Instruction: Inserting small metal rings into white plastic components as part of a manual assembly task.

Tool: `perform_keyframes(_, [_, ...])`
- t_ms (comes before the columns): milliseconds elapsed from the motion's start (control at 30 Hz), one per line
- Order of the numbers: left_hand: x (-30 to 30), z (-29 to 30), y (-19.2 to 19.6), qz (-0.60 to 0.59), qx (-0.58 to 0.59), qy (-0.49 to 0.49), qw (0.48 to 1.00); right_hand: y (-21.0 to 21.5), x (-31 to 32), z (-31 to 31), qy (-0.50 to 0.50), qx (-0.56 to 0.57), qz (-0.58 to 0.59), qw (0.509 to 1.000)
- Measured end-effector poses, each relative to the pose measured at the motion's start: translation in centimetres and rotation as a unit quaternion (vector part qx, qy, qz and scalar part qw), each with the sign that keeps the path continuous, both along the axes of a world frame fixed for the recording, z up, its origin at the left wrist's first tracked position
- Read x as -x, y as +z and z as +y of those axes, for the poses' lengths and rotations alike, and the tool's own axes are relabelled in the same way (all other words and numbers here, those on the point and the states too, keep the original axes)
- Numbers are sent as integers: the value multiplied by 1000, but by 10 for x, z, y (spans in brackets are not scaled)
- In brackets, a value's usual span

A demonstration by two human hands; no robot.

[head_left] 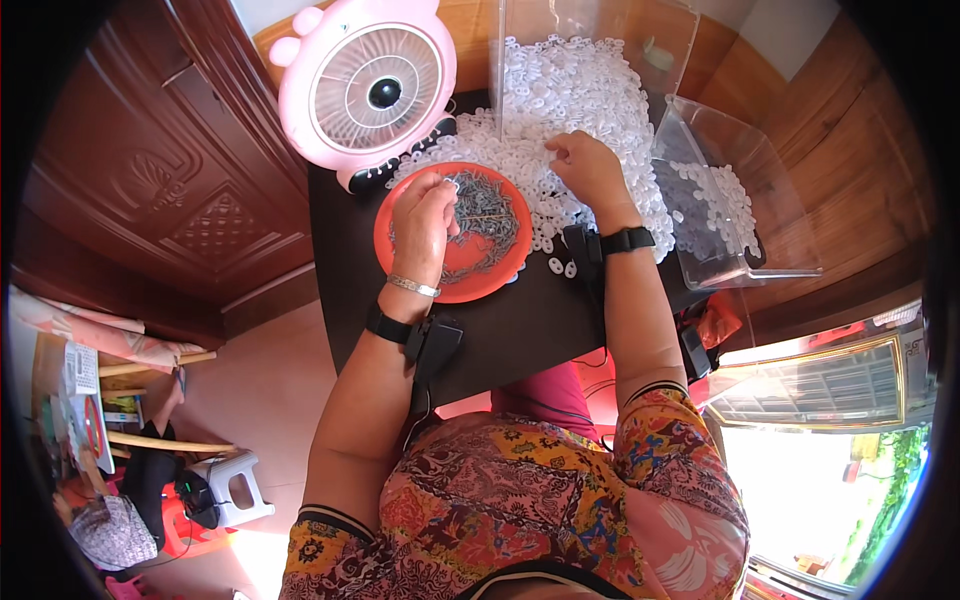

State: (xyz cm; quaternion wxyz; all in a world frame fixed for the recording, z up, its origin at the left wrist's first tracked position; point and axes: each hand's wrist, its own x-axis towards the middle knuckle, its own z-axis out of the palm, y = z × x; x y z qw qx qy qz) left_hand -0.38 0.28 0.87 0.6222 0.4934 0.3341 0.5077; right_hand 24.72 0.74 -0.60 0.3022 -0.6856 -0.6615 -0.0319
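Over the left side of a round orange plate [386,250], my left hand [424,215] is closed with its fingertips pinched together. A whitish bit shows at the fingertips, too small to name. Many small, thin grey pieces [490,215], like little screws or pins, lie in the plate. My right hand [592,172] is above a heap of small white oval plastic pieces with holes [575,85]. Its fingers are curled, thumb near the index finger; what they hold, if anything, cannot be made out. Two loose white ovals [563,267] lie near the plate's right side.
A pink fan [385,92] stands at the back left of the dark table [500,345]. A clear plastic box [650,30] rises behind the heap. At the right, a tilted clear bin [730,270] holds more white pieces. Another person's leg [170,400] shows at far left.
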Motion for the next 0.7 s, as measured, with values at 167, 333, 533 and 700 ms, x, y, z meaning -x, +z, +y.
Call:
perform_keyframes(167, [2,2,-3,-10,-11,-10,1000,-5,0,4,-18,-11,-24,999])
perform_keyframes(333, [0,2,-3,4,-19,-29,999,-3,1,2,-24,3,-37,999])
perform_keyframes(533, [-2,2,-5,11,-30,-31,999,-5,-2,3,-18,-2,-60,998])
perform_keyframes(700, [-2,1,-5,12,-19,-30,999,2,4,-7,-33,22,-80,996])
